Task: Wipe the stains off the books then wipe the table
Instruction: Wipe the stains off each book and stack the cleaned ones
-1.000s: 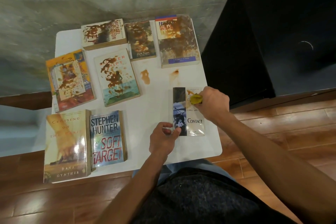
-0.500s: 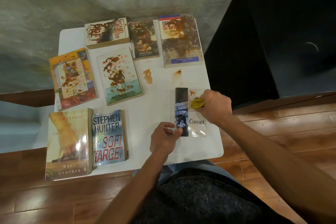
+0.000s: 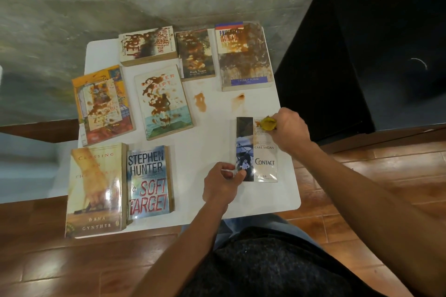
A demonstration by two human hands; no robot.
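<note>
Your right hand point(image 3: 290, 129) grips yellow cloth point(image 3: 268, 123) on Contact book point(image 3: 257, 149) | your left hand point(image 3: 220, 182) pinches its near-left corner | white table point(image 3: 217, 142) stained

Both forearms are bare to as far up as the view reaches — no sleeves, watch, rings or bands show on the left hand point(image 3: 220, 183) or the right hand point(image 3: 290, 129). A dark charcoal top point(image 3: 277, 263) with a speckled, knitted-looking weave covers the torso, and below its hem shows light blue denim point(image 3: 243, 226) — jeans, by the look.
</note>
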